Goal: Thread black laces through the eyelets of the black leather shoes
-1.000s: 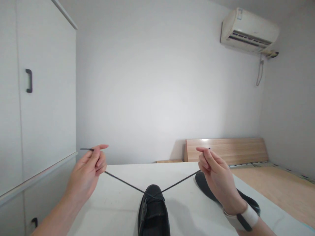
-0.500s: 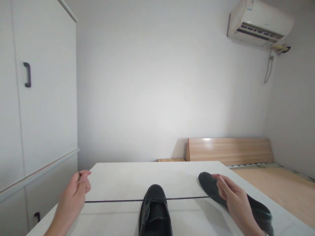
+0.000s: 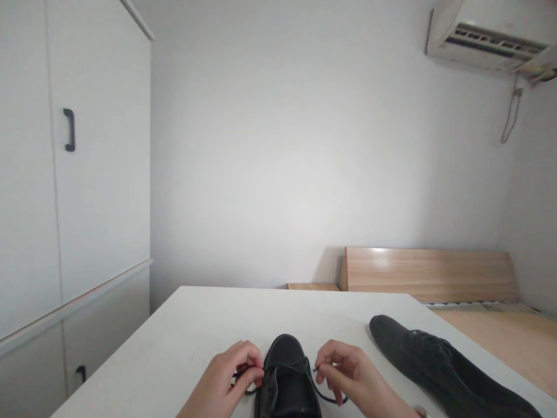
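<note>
A black lace-up shoe (image 3: 285,371) stands on the white table (image 3: 191,342) at the bottom centre, toe pointing away from me. My left hand (image 3: 228,380) pinches the left end of its black shoelace (image 3: 324,395) right beside the shoe. My right hand (image 3: 354,380) pinches the right end close to the shoe's other side, and a slack loop of lace hangs below it. A second black shoe (image 3: 439,363) lies on the table to the right, apart from both hands.
White cupboard doors (image 3: 73,191) with dark handles stand along the left. A wooden bed frame (image 3: 429,276) sits behind the table on the right. An air conditioner (image 3: 487,38) hangs on the wall at the top right.
Both hands came down and inward from wide apart to either side of the shoe. The lace, earlier pulled taut, now hangs slack in loops. The view shifted a little.
</note>
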The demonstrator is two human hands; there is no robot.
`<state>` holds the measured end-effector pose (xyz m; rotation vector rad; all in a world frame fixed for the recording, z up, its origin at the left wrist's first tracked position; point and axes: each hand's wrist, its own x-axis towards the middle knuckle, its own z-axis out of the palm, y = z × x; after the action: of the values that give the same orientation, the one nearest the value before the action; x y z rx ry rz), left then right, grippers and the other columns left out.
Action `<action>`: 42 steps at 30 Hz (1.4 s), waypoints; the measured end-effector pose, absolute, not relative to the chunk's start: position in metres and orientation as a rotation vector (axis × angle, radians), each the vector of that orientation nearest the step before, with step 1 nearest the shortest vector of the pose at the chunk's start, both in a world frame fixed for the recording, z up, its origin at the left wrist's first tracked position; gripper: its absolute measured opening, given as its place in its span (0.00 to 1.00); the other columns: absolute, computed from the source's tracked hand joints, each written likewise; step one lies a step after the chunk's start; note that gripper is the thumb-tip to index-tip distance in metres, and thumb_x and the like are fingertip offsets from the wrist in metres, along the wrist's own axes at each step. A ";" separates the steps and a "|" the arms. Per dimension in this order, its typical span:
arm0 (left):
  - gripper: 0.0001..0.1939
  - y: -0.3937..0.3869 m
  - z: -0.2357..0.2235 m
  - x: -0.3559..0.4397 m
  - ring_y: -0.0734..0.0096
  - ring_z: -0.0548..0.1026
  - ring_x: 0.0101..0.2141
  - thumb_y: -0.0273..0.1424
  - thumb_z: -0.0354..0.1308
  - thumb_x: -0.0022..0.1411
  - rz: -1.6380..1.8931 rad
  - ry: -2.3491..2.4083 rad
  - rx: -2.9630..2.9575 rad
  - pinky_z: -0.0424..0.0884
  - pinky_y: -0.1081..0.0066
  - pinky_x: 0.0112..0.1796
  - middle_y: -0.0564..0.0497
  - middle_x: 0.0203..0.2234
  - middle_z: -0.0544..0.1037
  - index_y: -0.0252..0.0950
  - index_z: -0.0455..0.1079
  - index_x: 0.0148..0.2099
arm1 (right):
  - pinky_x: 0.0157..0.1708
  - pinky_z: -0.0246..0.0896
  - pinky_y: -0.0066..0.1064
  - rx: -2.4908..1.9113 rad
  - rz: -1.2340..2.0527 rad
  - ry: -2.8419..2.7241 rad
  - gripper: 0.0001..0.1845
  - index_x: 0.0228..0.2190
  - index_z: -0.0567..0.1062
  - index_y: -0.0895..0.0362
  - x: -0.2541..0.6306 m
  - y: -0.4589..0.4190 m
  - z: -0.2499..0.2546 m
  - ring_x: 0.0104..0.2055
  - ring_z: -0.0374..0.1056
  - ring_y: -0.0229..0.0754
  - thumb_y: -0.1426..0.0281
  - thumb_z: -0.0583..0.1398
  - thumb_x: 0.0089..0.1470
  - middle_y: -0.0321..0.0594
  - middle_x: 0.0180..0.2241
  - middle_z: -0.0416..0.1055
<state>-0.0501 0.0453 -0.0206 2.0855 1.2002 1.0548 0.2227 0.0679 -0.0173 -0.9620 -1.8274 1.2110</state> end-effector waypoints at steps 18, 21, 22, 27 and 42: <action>0.06 0.035 -0.030 -0.040 0.66 0.75 0.36 0.28 0.63 0.64 1.179 1.268 2.107 0.68 0.70 0.39 0.50 0.31 0.77 0.38 0.79 0.34 | 0.34 0.62 0.32 -0.985 0.711 -2.149 0.09 0.29 0.68 0.55 0.222 0.056 -0.024 0.32 0.65 0.42 0.68 0.55 0.62 0.37 0.29 0.67; 0.05 0.035 -0.030 -0.041 0.64 0.75 0.37 0.29 0.65 0.62 1.207 1.276 2.124 0.69 0.69 0.40 0.49 0.31 0.77 0.39 0.81 0.33 | 0.37 0.63 0.33 -0.904 0.577 -2.142 0.09 0.28 0.70 0.55 0.219 0.055 -0.020 0.35 0.66 0.43 0.69 0.55 0.62 0.39 0.31 0.67; 0.06 0.035 -0.029 -0.041 0.64 0.75 0.37 0.28 0.65 0.62 1.197 1.262 2.129 0.69 0.69 0.40 0.48 0.31 0.78 0.39 0.82 0.33 | 0.38 0.64 0.33 -0.889 0.524 -2.140 0.09 0.28 0.72 0.55 0.219 0.054 -0.019 0.36 0.67 0.43 0.70 0.56 0.61 0.40 0.32 0.68; 0.09 0.036 -0.029 -0.043 0.64 0.77 0.35 0.26 0.60 0.65 1.115 1.153 2.207 0.70 0.71 0.37 0.48 0.30 0.82 0.40 0.83 0.38 | 0.33 0.64 0.31 -0.912 0.475 -2.150 0.11 0.28 0.77 0.56 0.220 0.053 -0.019 0.32 0.70 0.42 0.70 0.57 0.61 0.41 0.29 0.73; 0.11 0.009 0.029 -0.009 0.55 0.81 0.37 0.32 0.59 0.60 0.693 1.489 2.289 0.72 0.67 0.38 0.47 0.35 0.84 0.43 0.78 0.44 | 0.38 0.70 0.35 -1.411 0.243 -2.493 0.16 0.43 0.79 0.59 0.184 0.019 0.026 0.39 0.77 0.51 0.79 0.56 0.55 0.50 0.39 0.77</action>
<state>-0.0091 0.0086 0.0289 2.2894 1.4891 0.6925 0.1842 0.0189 0.0260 -1.4108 -2.4933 0.2425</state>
